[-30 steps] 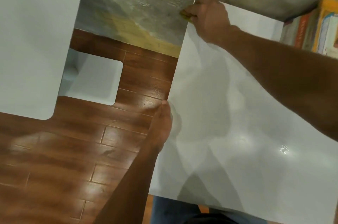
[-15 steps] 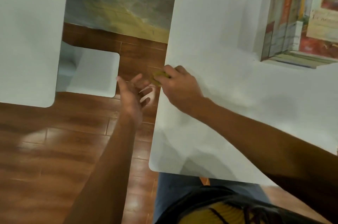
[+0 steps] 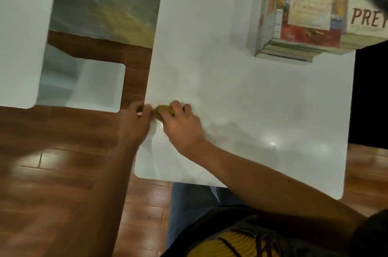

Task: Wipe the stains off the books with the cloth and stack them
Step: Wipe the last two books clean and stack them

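since half a second ago the left hand point(image 3: 134, 122), which hung open in the air off the table's edge, has come in to meet the right hand point(image 3: 180, 124) at the left rim of the white table point(image 3: 252, 99). the right fingers point(image 3: 178, 107) are curled over a small yellow-green cloth point(image 3: 162, 110), pinching it against the tabletop; the left fingertips point(image 3: 144, 108) are bent in and touch the cloth's left end, though whether they truly grip it i cannot tell through the blur. one cloth, two hands. outward, at the table's far right corner, well apart from the hands, the books point(image 3: 304, 15) sit in two stacks side by side; the exact number in each is not countable here. as a judgement, stacking looks largely done, and no book is under the cloth now; whether any stains remain cannot be seen. a second white table point(image 3: 23, 25) stands to the left.
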`<action>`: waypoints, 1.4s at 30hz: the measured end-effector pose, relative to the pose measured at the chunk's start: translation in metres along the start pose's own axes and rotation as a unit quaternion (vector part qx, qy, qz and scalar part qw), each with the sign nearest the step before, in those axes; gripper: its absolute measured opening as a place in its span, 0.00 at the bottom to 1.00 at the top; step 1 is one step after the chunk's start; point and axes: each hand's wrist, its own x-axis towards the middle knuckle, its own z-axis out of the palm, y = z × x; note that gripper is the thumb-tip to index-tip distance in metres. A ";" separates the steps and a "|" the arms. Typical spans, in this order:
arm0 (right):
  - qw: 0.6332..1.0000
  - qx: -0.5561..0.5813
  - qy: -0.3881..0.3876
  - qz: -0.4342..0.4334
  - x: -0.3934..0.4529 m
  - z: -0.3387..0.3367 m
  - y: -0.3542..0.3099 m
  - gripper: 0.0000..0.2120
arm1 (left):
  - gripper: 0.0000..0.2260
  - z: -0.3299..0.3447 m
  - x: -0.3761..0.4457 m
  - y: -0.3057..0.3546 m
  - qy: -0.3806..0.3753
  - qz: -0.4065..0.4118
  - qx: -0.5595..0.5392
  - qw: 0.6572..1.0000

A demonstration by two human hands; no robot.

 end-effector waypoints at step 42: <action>0.904 0.258 0.028 0.341 -0.134 -0.092 0.288 0.14 | 0.19 0.149 -0.181 0.068 0.023 0.087 0.112 0.990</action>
